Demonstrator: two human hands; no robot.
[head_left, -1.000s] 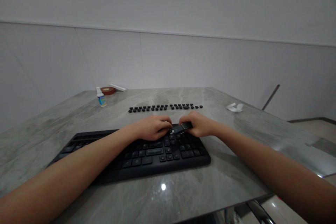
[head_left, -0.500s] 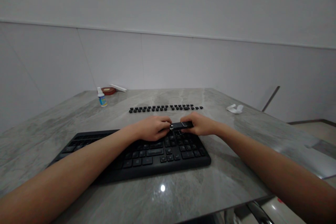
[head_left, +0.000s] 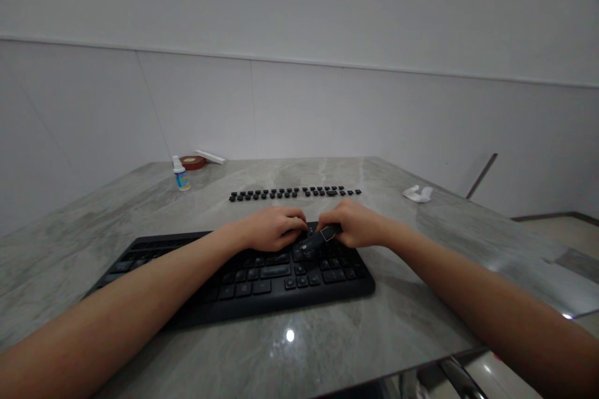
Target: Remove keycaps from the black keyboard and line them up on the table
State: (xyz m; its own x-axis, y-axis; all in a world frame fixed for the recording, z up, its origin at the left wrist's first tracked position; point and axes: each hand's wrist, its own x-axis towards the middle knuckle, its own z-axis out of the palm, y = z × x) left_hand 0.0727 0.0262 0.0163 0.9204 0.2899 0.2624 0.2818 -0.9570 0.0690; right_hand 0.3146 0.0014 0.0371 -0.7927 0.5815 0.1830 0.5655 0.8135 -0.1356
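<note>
A black keyboard (head_left: 276, 299) lies slanted on the grey marbled table, key side up. My right hand (head_left: 353, 222) is closed around one end of a black bar-shaped tool (head_left: 316, 243) with a thin pale outline on it. The tool's far end points down and left, over the keys at the keyboard's right part. Just left of it, my left hand (head_left: 279, 229) rests over the keyboard's upper edge with fingers curled and thumb close to them. Whatever those fingertips pinch is too small or hidden to make out.
Two rows of loose black keycaps (head_left: 264, 194) lie beyond the keyboard. A small white spray bottle (head_left: 181, 174) stands at the back left near a reddish-brown round object (head_left: 193, 163) and a white flat bar (head_left: 210, 156). Crumpled white tissue (head_left: 417, 194) lies to the right.
The black tool has swung from nearly level at the left fingertips to pointing down and left over the keys. My right hand has turned with it; my left hand has hardly moved.
</note>
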